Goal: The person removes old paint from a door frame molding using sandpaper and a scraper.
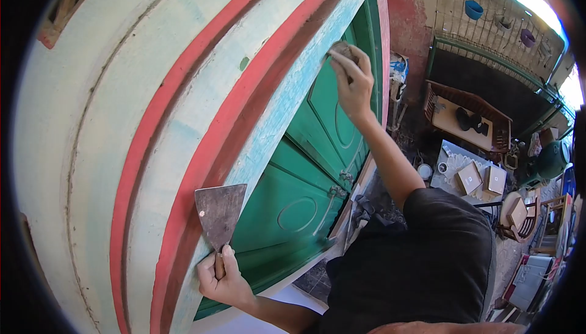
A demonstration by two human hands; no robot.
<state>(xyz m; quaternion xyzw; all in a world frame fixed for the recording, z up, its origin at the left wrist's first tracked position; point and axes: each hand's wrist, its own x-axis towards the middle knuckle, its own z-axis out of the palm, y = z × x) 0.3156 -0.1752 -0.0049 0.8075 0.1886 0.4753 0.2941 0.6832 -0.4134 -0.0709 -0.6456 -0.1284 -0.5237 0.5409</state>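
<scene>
Green panelled door point(317, 169) below, closed, metal latch point(342, 182) at its right edge. Wooden bench point(467, 117) on the ground, dark items on it. Two brown boxes point(482, 178) on a patterned tabletop. Blue pot point(473, 10) hangs on wire fence point(488, 22).

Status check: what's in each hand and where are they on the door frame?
Left hand shut on scraper, blade against the frame. Right hand presses a sanding pad higher on that frame. Green door alongside; nothing blocking.

scraper point(220, 213) lies on the door frame point(278, 111), door point(317, 151) beside it.
</scene>
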